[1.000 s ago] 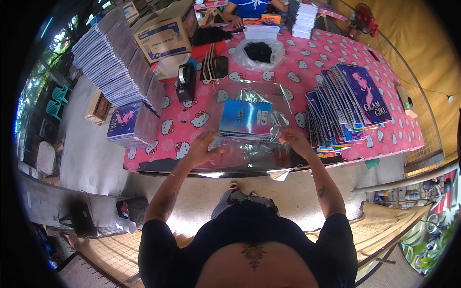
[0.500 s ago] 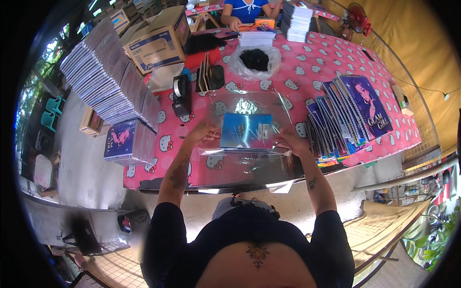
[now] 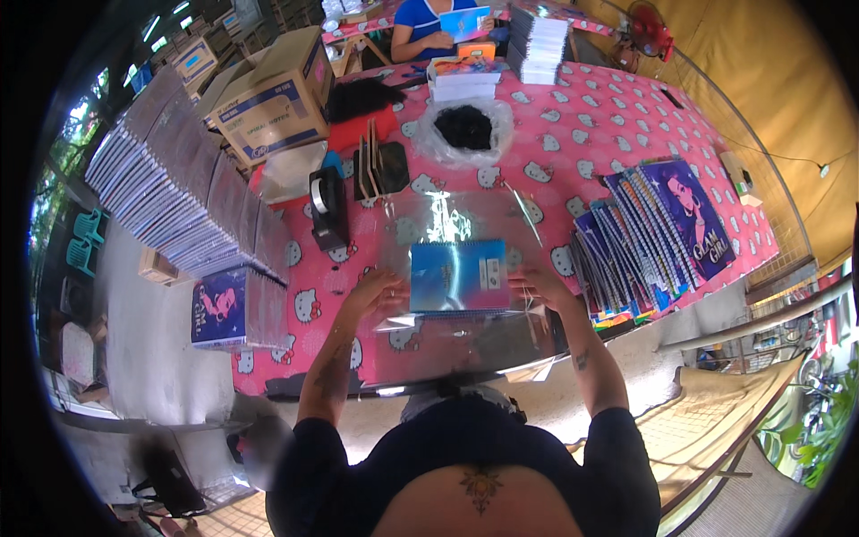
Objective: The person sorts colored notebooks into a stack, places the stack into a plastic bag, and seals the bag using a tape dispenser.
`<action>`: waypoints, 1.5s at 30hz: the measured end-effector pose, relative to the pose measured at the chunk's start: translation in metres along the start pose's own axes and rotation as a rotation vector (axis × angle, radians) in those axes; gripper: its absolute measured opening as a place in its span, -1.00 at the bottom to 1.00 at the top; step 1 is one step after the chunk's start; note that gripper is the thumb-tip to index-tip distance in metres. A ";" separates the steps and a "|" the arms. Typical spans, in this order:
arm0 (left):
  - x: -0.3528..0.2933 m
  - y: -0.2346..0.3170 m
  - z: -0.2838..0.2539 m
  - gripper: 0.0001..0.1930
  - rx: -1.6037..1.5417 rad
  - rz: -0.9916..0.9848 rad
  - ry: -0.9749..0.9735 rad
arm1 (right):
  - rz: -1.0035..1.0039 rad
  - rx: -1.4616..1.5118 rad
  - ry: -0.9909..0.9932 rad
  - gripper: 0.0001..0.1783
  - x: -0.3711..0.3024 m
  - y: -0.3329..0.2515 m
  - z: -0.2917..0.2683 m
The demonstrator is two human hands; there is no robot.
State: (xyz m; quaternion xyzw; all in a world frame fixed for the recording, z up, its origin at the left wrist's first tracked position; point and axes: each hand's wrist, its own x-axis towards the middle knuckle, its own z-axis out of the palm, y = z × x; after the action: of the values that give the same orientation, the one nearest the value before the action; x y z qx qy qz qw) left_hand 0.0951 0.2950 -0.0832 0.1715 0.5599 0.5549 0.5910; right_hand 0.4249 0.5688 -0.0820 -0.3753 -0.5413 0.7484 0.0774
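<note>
A blue-and-pink spiral notebook (image 3: 458,276) lies flat in front of me on a sheet of clear plastic film (image 3: 407,358), its wire binding along the far edge. My left hand (image 3: 381,292) is at the notebook's left edge, fingers stretched toward it. Opposite, my right hand (image 3: 539,286) has its fingers extended and slightly apart beside the right edge. Both hands are over the film; glare makes it unclear whether the fingertips press on the notebook or the film. A black tape dispenser (image 3: 328,210) stands beyond my left hand.
Tall stacks of plastic-wrapped notebooks (image 3: 174,179) rise at left, with a cardboard box (image 3: 273,103) behind. Purple-covered spiral notebooks (image 3: 658,224) fan out at right. A plastic bag with black contents (image 3: 463,128) sits farther back. Across the table, a person in blue (image 3: 429,31) holds a blue notebook.
My view has shifted, so the table sits lower in it. My hands have come slightly nearer me along the notebook's sides. The person opposite has raised a blue notebook.
</note>
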 end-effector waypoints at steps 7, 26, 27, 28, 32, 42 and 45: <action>-0.016 0.018 -0.040 -0.77 0.291 -0.006 0.080 | -0.830 -1.468 0.167 -0.38 -0.086 -0.012 0.146; 0.187 0.084 0.089 -0.82 1.594 0.858 0.286 | -0.665 -1.548 0.085 -0.20 -0.071 0.009 0.179; 0.184 0.083 0.089 -0.83 1.595 0.836 0.320 | -0.677 -1.552 0.088 -0.19 -0.069 0.008 0.179; 0.183 0.087 0.087 -0.84 1.624 0.914 0.369 | -0.687 -1.556 0.094 -0.18 -0.068 0.008 0.179; 0.168 0.093 0.093 -0.82 1.690 1.047 0.356 | -0.666 -1.563 0.068 -0.15 -0.075 0.000 0.183; 0.066 0.106 0.123 -0.85 1.576 0.926 0.090 | -0.809 -1.502 0.133 -0.13 -0.066 0.019 0.175; 0.040 0.084 0.132 -0.83 1.654 1.159 0.168 | -0.853 -1.489 0.200 -0.17 -0.059 0.022 0.174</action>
State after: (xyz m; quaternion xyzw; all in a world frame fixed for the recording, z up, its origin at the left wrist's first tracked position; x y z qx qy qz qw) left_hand 0.1588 0.4108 0.0084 0.7326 0.6389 0.2048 -0.1147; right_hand 0.3610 0.3984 -0.0495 -0.1573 -0.9761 0.0693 0.1328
